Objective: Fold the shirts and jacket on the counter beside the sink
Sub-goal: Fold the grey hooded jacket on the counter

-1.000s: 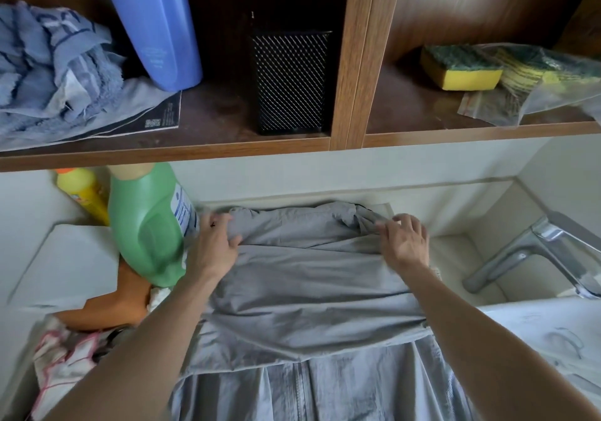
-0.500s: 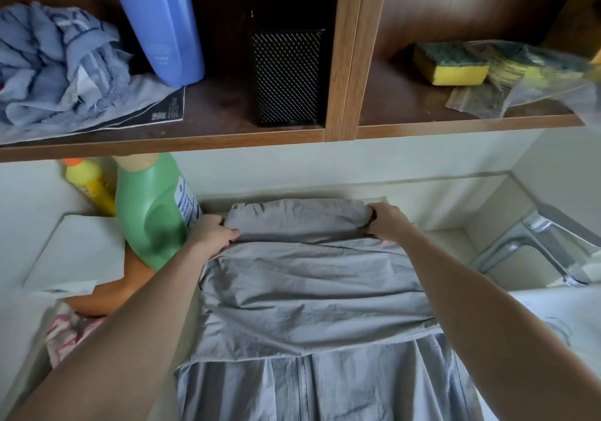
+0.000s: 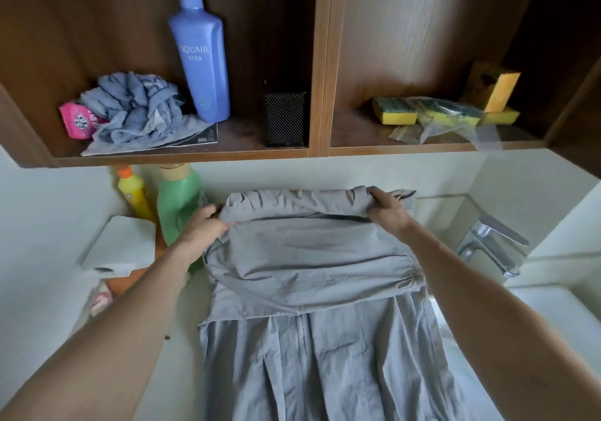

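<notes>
Under shelf (image 3: 182,157), on bench (image 3: 177,388) beside sink (image 3: 559,310): jacket (image 3: 309,258), zip upward, far end doubled into a fold. Grips fold's left end with left hand (image 3: 203,228), fingers curled on cloth, just beside green bottle (image 3: 177,205). Clasps right end with right hand (image 3: 387,209), fingers curled over cloth.
</notes>
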`<state>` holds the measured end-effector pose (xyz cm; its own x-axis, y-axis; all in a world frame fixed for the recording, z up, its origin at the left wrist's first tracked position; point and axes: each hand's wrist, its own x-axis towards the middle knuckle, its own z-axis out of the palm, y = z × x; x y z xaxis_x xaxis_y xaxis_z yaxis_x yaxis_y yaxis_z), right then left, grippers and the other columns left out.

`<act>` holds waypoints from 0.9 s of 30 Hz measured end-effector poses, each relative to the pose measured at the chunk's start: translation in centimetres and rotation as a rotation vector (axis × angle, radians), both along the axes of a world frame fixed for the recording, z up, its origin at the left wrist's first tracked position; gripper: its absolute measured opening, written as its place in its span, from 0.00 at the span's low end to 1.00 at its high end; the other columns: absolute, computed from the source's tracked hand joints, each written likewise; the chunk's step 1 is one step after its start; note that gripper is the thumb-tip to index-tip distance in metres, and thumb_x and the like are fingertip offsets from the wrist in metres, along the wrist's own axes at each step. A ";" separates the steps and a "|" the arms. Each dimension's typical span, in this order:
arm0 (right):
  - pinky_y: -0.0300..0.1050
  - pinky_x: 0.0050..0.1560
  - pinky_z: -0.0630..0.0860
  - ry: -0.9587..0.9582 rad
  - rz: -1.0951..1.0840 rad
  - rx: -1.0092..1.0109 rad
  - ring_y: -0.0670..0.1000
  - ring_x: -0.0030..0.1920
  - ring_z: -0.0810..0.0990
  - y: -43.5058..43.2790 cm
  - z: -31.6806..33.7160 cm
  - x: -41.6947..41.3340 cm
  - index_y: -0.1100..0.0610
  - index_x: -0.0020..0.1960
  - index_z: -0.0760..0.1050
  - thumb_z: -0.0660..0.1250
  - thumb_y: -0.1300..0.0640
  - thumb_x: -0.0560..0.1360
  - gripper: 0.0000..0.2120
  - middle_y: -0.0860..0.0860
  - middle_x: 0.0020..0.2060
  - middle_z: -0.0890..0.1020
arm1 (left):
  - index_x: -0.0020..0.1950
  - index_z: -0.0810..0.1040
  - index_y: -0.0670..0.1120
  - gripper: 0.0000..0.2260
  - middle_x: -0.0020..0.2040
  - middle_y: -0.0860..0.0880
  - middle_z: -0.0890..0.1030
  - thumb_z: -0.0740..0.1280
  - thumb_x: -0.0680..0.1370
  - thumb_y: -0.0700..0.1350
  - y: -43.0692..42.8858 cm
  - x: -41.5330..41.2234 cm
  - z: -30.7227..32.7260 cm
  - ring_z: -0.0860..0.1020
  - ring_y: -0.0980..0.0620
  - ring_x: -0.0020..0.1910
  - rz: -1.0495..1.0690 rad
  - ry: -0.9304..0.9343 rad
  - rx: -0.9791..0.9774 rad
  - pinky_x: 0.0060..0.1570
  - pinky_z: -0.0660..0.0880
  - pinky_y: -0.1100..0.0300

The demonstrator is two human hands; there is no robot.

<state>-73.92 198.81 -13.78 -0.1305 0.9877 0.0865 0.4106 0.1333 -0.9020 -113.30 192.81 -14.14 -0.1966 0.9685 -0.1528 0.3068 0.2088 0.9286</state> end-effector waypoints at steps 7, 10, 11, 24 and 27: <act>0.40 0.39 0.76 0.229 -0.148 -0.213 0.48 0.36 0.78 -6.9 -1.2 3.0 0.58 0.42 0.82 0.65 0.52 0.81 0.13 0.50 0.34 0.81 | 0.45 0.80 0.40 0.12 0.43 0.43 0.82 0.64 0.82 0.47 -6.9 1.5 -2.5 0.82 0.48 0.40 0.162 -0.398 -0.069 0.49 0.77 0.55; 0.35 0.35 0.72 0.023 -0.190 -0.118 0.47 0.34 0.76 -10.6 -3.9 3.8 0.58 0.41 0.83 0.72 0.58 0.76 0.06 0.47 0.31 0.81 | 0.46 0.83 0.45 0.05 0.45 0.43 0.84 0.74 0.75 0.45 -10.7 2.9 -4.7 0.81 0.44 0.46 0.148 -0.141 -0.025 0.50 0.76 0.51; 0.36 0.38 0.74 0.018 -0.209 -0.108 0.48 0.37 0.78 -11.7 -4.9 4.0 0.60 0.45 0.83 0.74 0.61 0.74 0.02 0.49 0.34 0.82 | 0.46 0.82 0.45 0.04 0.46 0.44 0.84 0.75 0.74 0.40 -12.0 3.5 -5.4 0.81 0.45 0.46 0.172 -0.086 0.006 0.50 0.76 0.51; 0.48 0.73 0.63 -0.311 -0.285 -0.320 0.60 0.68 0.69 -20.8 -13.5 6.6 0.61 0.65 0.78 0.63 0.74 0.69 0.25 0.60 0.67 0.70 | 0.72 0.71 0.48 0.26 0.68 0.41 0.67 0.68 0.74 0.37 -21.0 3.6 -13.4 0.76 0.40 0.60 0.023 0.408 -0.311 0.64 0.74 0.49; 0.55 0.67 0.67 -0.559 -0.462 -0.272 0.62 0.64 0.69 -20.9 -12.3 5.6 0.48 0.65 0.76 0.62 0.54 0.77 0.18 0.55 0.70 0.66 | 0.68 0.73 0.52 0.24 0.66 0.44 0.65 0.63 0.72 0.37 -21.4 4.3 -12.7 0.70 0.38 0.62 0.201 0.614 -0.227 0.63 0.71 0.44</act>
<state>-68.33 177.95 -26.10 0.3472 0.9295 -0.1243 0.7745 -0.3589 -0.5209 -109.04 171.38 -26.86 -0.4856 0.8610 -0.1509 0.6987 0.4861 0.5249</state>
